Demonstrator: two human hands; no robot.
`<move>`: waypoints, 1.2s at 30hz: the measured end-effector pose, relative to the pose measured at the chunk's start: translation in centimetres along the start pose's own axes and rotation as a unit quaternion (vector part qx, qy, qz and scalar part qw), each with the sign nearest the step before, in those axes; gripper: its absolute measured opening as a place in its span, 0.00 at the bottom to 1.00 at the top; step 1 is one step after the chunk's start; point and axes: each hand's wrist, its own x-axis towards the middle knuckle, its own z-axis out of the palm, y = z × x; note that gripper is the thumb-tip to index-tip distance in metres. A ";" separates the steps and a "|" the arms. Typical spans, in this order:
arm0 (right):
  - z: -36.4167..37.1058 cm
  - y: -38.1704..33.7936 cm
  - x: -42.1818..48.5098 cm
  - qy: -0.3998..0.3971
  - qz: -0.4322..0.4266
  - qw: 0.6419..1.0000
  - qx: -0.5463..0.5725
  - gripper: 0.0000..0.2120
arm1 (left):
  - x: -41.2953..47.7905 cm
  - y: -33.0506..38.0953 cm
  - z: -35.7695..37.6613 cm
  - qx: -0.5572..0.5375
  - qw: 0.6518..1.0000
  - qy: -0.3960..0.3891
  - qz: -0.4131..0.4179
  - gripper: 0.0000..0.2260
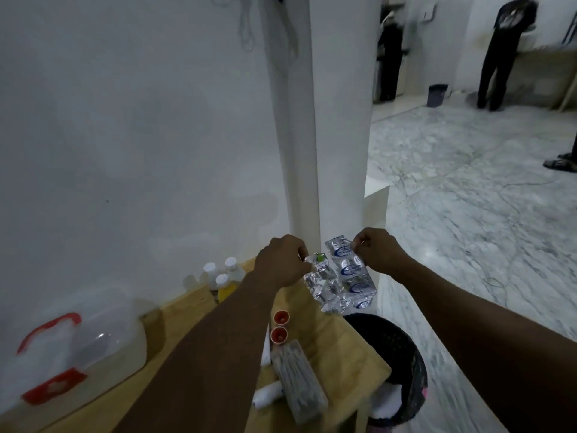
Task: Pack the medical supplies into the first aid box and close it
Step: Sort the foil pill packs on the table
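Both my hands are raised above the far end of the wooden table (337,348). My left hand (282,260) pinches the top of a silver foil blister strip (324,285). Beside it hangs a second silver strip with blue print (351,270), pinched at its top edge by my right hand (374,250). The first aid box (71,348), translucent with red latches, sits at the table's left and is blurred. Three small white-capped bottles (223,276) stand near the wall. Two red caps (280,326), a clear packet of swabs (296,382) and a white roll (267,396) lie on the table.
A black waste bin (399,364) with a liner stands on the floor right of the table. A white wall and pillar (340,120) rise directly behind the table. Marble floor spreads to the right, where people stand in the background.
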 end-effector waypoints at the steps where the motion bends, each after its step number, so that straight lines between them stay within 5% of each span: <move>1: -0.2 0.4 -0.6 0.011 -0.009 1.000 0.000 0.11 | -0.6 0.3 0.3 0.003 1.000 0.013 0.004 0.10; 8: -1.8 2.7 -7.9 0.064 -0.054 0.996 0.027 0.09 | -7.4 4.0 2.4 0.015 0.996 0.089 0.022 0.10; 20: -6.7 8.0 -11.7 0.103 0.000 0.992 0.072 0.05 | -8.3 11.1 7.3 0.071 0.992 0.088 0.059 0.07; 27: -4.6 15.0 -7.2 0.105 0.064 0.991 0.048 0.02 | -1.4 10.5 13.7 0.127 0.990 0.006 0.053 0.07; 36: 2.1 24.9 -1.2 0.005 0.137 0.991 0.002 0.07 | 7.6 6.9 22.7 0.241 0.956 -0.148 0.074 0.11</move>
